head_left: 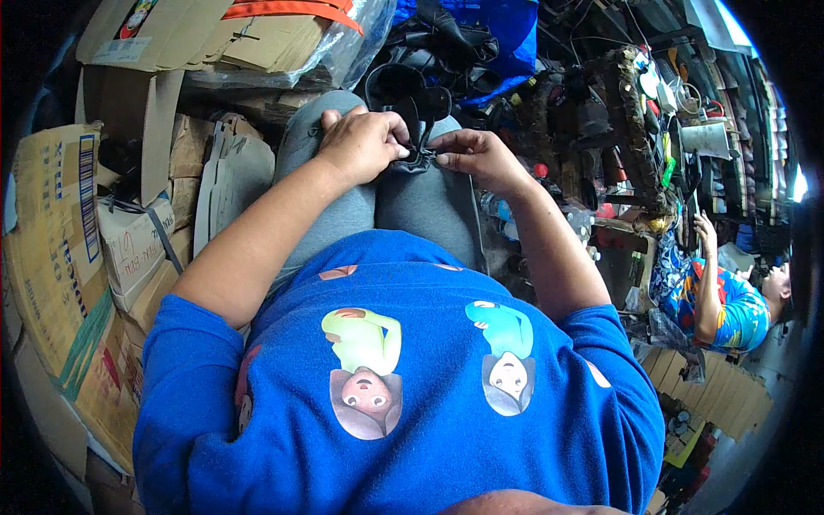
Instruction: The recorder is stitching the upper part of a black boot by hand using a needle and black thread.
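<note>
Blue shirt (429, 292), printed with cartoon figures: nearest my view from afar. Grey trousers (429, 206): beyond it, thighs forming a lap. Left hand (356, 144), one: fingers narrowed, pinching the left side of a black strap piece (418, 163). Right hand (482, 160), one: thumb and forefinger narrowed on its right side; exact contact under both sets of tips is too dark for me to tell. Handling note: I judge this to be gathering or fastening work, best done with the left pinch steady, the right making small pulls, and the tension even so nothing twists. Position: the piece lies between the two pinches, above the far end of the lap, its gathered part level with the fingertips. Farther: black heap (455, 43), blue bag (518, 43); cardboard box (51, 257), left; co-worker (730, 313) in a bright patterned shirt, right.
</note>
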Demonstrator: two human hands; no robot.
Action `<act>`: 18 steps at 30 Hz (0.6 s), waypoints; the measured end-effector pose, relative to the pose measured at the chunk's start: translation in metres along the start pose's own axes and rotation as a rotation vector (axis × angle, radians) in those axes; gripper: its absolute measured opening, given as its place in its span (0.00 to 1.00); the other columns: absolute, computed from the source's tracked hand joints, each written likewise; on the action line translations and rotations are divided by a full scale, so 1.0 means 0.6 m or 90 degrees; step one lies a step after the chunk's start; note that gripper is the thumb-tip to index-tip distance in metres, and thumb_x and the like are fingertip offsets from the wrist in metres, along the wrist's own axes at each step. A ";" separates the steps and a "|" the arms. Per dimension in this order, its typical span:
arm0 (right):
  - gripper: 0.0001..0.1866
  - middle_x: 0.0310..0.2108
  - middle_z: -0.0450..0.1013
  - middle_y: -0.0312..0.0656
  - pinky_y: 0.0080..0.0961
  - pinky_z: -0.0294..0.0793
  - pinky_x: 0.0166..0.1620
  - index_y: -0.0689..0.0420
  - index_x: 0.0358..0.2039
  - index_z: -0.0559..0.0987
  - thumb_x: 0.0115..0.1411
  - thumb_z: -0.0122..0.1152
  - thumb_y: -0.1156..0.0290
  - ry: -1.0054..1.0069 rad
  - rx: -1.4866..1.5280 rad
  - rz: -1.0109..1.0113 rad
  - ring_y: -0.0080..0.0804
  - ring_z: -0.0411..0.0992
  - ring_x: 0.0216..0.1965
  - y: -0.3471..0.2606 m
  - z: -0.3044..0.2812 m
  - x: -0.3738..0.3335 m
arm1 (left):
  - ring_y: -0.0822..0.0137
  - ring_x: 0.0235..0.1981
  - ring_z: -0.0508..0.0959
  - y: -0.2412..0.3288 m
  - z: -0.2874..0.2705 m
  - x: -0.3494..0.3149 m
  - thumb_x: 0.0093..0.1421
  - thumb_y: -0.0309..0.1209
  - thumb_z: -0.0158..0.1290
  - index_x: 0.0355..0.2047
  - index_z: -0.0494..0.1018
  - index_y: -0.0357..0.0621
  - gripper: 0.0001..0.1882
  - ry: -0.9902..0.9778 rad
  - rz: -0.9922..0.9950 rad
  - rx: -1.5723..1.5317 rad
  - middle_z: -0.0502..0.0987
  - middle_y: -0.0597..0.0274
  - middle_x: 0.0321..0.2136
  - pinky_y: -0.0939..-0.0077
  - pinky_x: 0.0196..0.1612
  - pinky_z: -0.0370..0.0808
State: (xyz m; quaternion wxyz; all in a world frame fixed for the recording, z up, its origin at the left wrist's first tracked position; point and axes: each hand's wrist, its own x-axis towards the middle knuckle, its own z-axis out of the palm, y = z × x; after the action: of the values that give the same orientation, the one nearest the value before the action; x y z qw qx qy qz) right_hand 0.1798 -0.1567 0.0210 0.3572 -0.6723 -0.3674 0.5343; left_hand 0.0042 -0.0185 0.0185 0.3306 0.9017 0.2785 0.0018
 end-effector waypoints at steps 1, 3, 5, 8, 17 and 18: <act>0.13 0.33 0.75 0.31 0.16 0.69 0.43 0.60 0.43 0.78 0.56 0.62 0.74 -0.006 0.009 -0.004 0.15 0.69 0.36 -0.001 0.001 0.001 | 0.71 0.39 0.72 0.002 0.002 0.002 0.48 0.40 0.60 0.30 0.78 0.58 0.08 -0.006 -0.003 -0.009 0.78 0.74 0.25 0.66 0.43 0.54; 0.12 0.33 0.75 0.31 0.16 0.70 0.42 0.60 0.42 0.78 0.56 0.62 0.74 -0.006 0.006 -0.004 0.15 0.70 0.35 -0.001 0.003 0.005 | 0.70 0.38 0.73 0.006 0.002 0.003 0.48 0.39 0.60 0.30 0.77 0.57 0.09 -0.014 -0.004 -0.018 0.78 0.74 0.25 0.66 0.43 0.55; 0.12 0.33 0.75 0.31 0.17 0.70 0.41 0.61 0.40 0.78 0.55 0.63 0.74 -0.006 0.004 -0.003 0.15 0.70 0.34 -0.001 0.006 0.010 | 0.70 0.37 0.74 0.007 0.001 0.004 0.48 0.39 0.60 0.30 0.77 0.56 0.09 -0.023 -0.004 -0.026 0.78 0.74 0.24 0.66 0.42 0.55; 0.08 0.30 0.75 0.31 0.17 0.70 0.38 0.61 0.34 0.79 0.54 0.65 0.73 0.020 -0.159 -0.055 0.16 0.70 0.32 -0.017 0.018 0.015 | 0.69 0.36 0.75 0.004 -0.005 0.005 0.47 0.39 0.61 0.29 0.77 0.55 0.09 -0.083 0.013 -0.039 0.78 0.73 0.25 0.65 0.42 0.55; 0.06 0.23 0.72 0.28 0.16 0.67 0.36 0.58 0.28 0.78 0.53 0.67 0.71 0.009 -0.021 -0.021 0.17 0.67 0.28 0.003 -0.024 0.009 | 0.65 0.41 0.69 -0.027 -0.025 -0.022 0.50 0.35 0.57 0.27 0.76 0.54 0.04 0.055 0.156 0.099 0.74 0.70 0.28 0.63 0.44 0.57; 0.07 0.24 0.71 0.29 0.17 0.67 0.37 0.58 0.29 0.78 0.53 0.67 0.70 0.000 0.031 -0.027 0.17 0.67 0.29 0.011 -0.027 0.004 | 0.63 0.41 0.70 -0.020 -0.025 -0.032 0.52 0.34 0.55 0.28 0.75 0.52 0.04 0.065 0.162 0.110 0.75 0.68 0.28 0.62 0.44 0.58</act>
State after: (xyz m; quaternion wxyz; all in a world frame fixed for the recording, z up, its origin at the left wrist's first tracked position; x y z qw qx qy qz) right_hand 0.1967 -0.1590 0.0168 0.3849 -0.6555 -0.3685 0.5351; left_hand -0.0210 -0.0116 0.0264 0.2344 0.9536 0.1773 0.0654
